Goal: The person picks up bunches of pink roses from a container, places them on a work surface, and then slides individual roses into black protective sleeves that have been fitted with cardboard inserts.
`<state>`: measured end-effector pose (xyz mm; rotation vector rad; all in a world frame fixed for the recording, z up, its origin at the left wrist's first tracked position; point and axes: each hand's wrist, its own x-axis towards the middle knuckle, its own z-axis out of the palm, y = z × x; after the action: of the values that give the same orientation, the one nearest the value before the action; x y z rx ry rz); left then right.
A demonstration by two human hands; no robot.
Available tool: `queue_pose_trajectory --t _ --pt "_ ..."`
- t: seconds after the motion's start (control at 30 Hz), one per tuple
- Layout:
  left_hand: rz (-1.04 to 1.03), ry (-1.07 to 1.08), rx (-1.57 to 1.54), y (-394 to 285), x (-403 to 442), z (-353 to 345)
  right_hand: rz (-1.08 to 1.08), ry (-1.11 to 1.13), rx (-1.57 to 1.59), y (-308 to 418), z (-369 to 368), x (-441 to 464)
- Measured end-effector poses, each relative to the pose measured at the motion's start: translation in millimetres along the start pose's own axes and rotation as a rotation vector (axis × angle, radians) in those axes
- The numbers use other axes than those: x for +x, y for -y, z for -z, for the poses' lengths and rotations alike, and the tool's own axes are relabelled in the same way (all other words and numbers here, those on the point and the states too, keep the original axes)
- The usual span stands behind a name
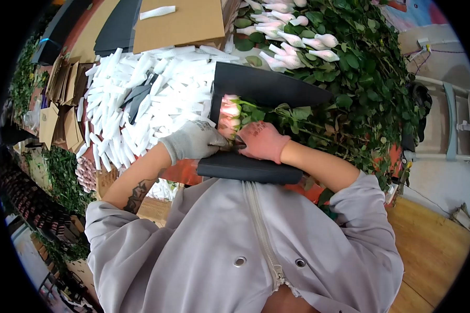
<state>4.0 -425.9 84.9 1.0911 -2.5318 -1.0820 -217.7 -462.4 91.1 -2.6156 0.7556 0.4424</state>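
A row of pale pink roses point(228, 115) lies inside a black wrapping sheet point(263, 82), blooms to the left and leafy stems point(290, 117) to the right. My left hand point(196, 140), in a grey-white glove, has its fingers pressed together at the lowest bloom of the row. Close beside it, my right hand point(261, 141), in a pink glove, curls its fingers in a pinch on the same rose, at the stem side. My fingers partly cover that rose. The black sheet's near part point(248, 168) is raised in front of my body, below both hands.
White foam sleeves point(141, 104) form a big pile on the left, with a dark strip among them. Behind stand cardboard sheets point(180, 26). Net-sleeved roses point(292, 44) and heaped foliage point(371, 78) fill the back right. A metal frame point(449, 120) stands at far right.
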Motion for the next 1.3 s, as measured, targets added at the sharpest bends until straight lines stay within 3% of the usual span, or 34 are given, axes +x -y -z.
queue_pose_trajectory --t 0.07,0.2,0.27,0.3,0.37,0.43,0.47,0.5,0.53,0.57,0.6,0.63,0.67,0.73,0.77,0.87,1.03,1.13,1.23,1.3 --pt "0.053 0.142 0.008 1 2 3 -0.036 0.051 0.049 6 31 -4" --pt "0.160 0.231 -0.128 -2 8 21 -0.073 -0.200 0.044 -6 50 -13" --pt "-0.054 -0.001 -0.213 -10 12 23 -0.046 -0.262 -0.116 -13 32 -10" --pt "0.003 -0.003 -0.132 -16 16 13 0.001 -0.336 -0.201 -16 13 -12" --pt "-0.141 -0.059 0.005 3 18 -11 0.081 -0.532 -0.302 -24 -22 -9" --pt "0.126 0.194 0.105 -30 18 30 0.107 -0.395 -0.280 -27 -9 -9" --pt "0.147 0.253 0.042 -36 15 53 0.061 -0.265 -0.249 -24 0 -9" --pt "0.090 0.123 -0.168 -26 2 77 0.081 -0.302 -0.227 -28 -4 -10" --pt "0.023 -0.013 -0.370 -13 -12 105 0.019 -0.168 -0.139 -23 13 -15" --pt "0.207 -0.072 -0.489 3 -29 142 0.031 -0.194 -0.042 -27 11 -17" --pt "0.408 -0.365 -0.400 37 -48 160 0.007 -0.158 0.041 -27 13 -18" --pt "0.473 -0.692 -0.562 83 -72 187 -0.004 -0.116 0.096 -24 21 -20" --pt "0.463 -1.008 -0.162 121 -87 207 -0.019 -0.076 0.148 -20 28 -21" --pt "1.073 -1.027 0.378 187 -117 239 -0.029 -0.074 0.161 -16 33 -22" --pt "1.236 -0.934 0.453 199 -120 246 -0.031 -0.053 0.186 -19 27 -20" --pt "1.430 -0.740 0.289 220 -112 252 -0.043 -0.001 0.273 -21 28 -16" --pt "1.335 -0.777 0.226 241 -100 249 -0.116 -0.049 0.313 -15 32 -17" --pt "1.265 -0.859 0.412 236 -100 249 -0.117 0.040 0.395 -15 32 -12" --pt "1.147 -1.098 0.361 243 -99 263 -0.112 0.043 0.365 -17 22 -9" --pt "1.080 -1.138 0.413 233 -94 283 -0.101 0.047 0.372 -20 25 -8"
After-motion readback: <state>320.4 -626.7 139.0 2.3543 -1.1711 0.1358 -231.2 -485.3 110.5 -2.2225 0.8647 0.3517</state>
